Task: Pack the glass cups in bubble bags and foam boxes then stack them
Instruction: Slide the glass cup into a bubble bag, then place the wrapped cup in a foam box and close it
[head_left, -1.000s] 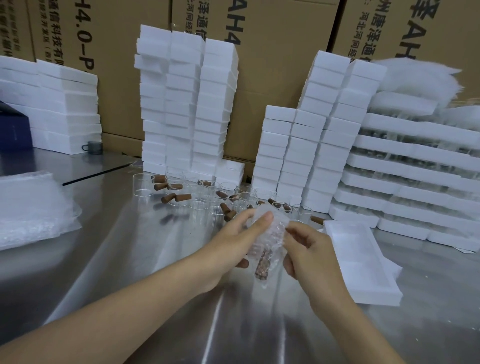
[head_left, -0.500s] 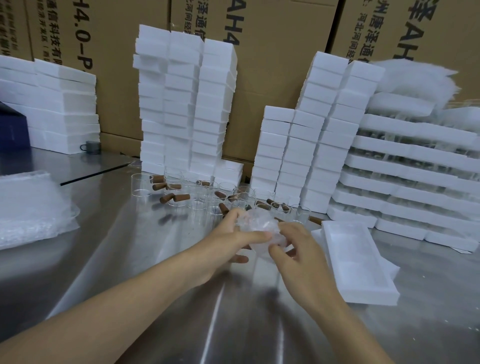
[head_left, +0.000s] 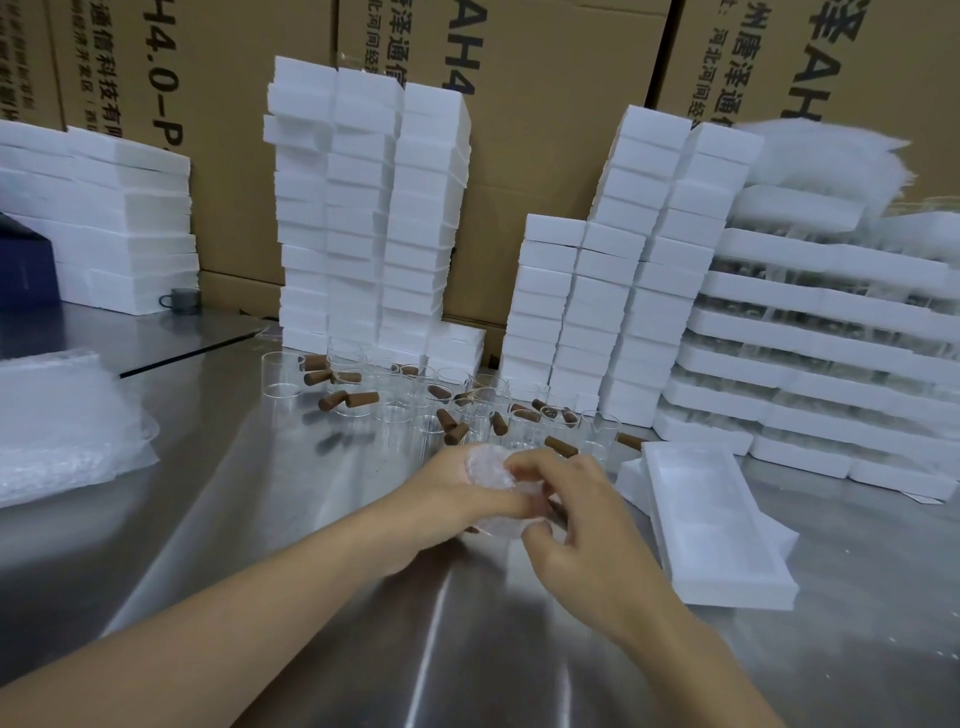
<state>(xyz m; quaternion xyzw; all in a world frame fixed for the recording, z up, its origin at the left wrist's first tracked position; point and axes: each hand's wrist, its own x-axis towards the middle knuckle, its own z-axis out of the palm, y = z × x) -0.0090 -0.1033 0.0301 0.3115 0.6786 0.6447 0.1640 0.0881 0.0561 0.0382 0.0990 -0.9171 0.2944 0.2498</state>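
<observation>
Both hands' fingers closed round the bubble-wrapped cup (head_left: 498, 493), left hand (head_left: 457, 499) and right hand (head_left: 576, 519) meeting over the worktop (head_left: 311, 519), open foam box (head_left: 711, 519) just beside the right, lengthwise away.

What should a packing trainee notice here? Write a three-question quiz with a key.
1. True or false: both hands hold the bubble bag.
2. The open foam box lies on which side of the hands? A) right B) left C) behind them
3. Fill in: the loose cups have brown ____ handles.

Key:
1. True: left hand and right hand both grip it.
2. A
3. Wooden, by their look.
</observation>
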